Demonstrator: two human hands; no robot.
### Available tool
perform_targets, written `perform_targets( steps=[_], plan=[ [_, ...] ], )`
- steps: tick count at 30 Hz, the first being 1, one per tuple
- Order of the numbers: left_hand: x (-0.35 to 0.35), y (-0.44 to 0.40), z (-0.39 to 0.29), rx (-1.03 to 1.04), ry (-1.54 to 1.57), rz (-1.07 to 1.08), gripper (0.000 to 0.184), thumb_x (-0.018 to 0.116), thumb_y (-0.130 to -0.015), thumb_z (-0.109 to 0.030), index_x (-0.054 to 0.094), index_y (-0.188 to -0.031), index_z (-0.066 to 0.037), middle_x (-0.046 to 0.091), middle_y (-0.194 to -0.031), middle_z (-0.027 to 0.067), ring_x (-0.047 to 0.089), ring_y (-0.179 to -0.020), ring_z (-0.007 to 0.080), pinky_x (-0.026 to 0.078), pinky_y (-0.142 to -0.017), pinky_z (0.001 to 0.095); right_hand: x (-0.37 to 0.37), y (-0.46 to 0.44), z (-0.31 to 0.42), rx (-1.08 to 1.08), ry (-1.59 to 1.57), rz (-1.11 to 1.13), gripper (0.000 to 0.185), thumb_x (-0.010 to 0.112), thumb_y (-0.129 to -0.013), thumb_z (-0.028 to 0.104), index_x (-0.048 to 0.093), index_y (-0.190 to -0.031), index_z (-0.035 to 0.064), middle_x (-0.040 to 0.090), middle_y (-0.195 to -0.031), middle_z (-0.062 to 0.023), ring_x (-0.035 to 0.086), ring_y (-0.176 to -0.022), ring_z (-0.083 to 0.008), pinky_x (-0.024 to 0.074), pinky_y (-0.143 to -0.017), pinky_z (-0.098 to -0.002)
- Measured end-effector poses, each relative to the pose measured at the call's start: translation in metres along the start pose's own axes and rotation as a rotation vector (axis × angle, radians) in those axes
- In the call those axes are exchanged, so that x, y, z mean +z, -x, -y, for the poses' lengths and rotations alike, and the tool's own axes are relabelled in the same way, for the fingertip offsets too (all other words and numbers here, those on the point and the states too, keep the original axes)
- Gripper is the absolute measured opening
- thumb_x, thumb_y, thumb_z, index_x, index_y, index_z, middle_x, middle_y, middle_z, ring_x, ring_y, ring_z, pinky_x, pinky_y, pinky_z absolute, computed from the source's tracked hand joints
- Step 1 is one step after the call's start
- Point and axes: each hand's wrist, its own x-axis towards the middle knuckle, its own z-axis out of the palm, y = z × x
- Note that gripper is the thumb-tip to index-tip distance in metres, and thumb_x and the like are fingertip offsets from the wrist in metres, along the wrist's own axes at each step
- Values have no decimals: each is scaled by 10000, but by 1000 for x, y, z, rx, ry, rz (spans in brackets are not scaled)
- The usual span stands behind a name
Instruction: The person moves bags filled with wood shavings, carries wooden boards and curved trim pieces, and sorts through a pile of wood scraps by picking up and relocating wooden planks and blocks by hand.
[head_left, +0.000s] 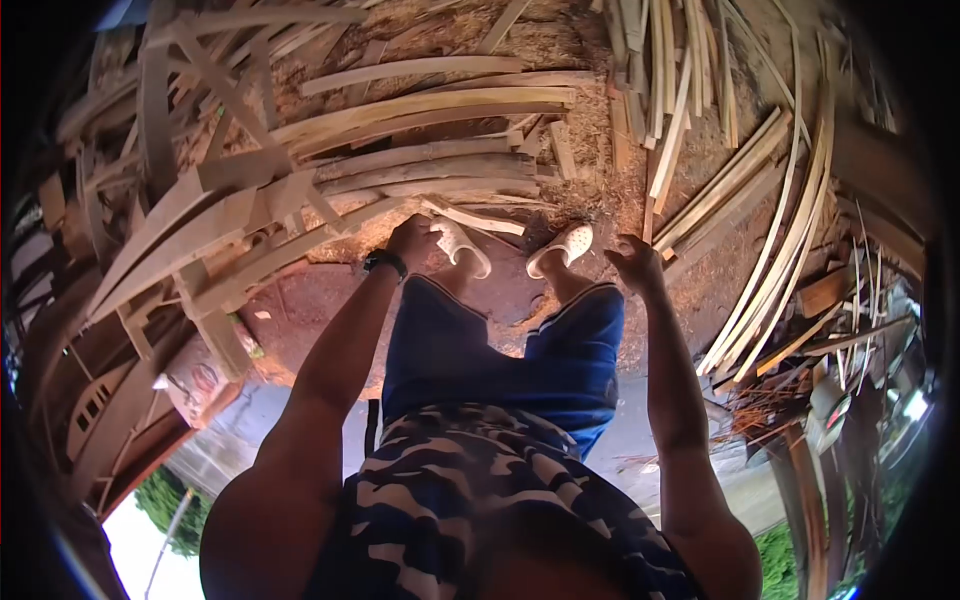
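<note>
My left hand (412,242), with a dark watch (385,262) on its wrist, hangs beside my left shoe. Its fingers are loosely bent and I see nothing held in them. A pale wooden strip (475,217) lies on the ground just beyond it. My right hand (635,264) is held out to the right of my right shoe, fingers apart and curved, with nothing in it. Both of my light clogs (562,248) stand on the dirt floor. Long wooden strips (722,190) lie on the ground to the right of my right hand.
Stacked boards (420,115) lie ahead on sawdust-covered ground. A wooden frame of curved pieces (200,235) stands at left, near a whitish sack (200,380). Long thin strips (790,250) and a heap of scraps (775,420) are on the right.
</note>
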Motion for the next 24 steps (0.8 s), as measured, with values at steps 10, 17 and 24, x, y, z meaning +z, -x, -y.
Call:
perform_targets(
  steps=[10,17,24],
  plan=[
    [48,-133,133,-157,413,-184,432,644,-849,-282,564,-1149,19,629,-1054,196,615,-957,317,512,-801,380,204,-235,83,-548,547,200,1019,827,-624,377,277,-1451,147,282,-1474,-205,308,-1340,-395,321,-1058,-529],
    [83,-238,156,-502,1499,-277,510,594,-892,-289,393,-1265,-5,467,-1228,253,521,-1094,389,466,-944,538,300,-323,96,-947,778,239,1246,877,-497,438,168,-1485,165,50,-1536,-210,184,-1359,-490,210,-1066,-645],
    [103,-270,147,-377,1559,-568,386,606,-849,-247,515,-1132,-1,544,-1055,178,594,-914,315,515,-833,486,292,-345,122,-851,856,534,1192,853,-543,372,160,-1489,157,265,-1463,-223,359,-1290,-406,338,-1060,-486]
  ],
)
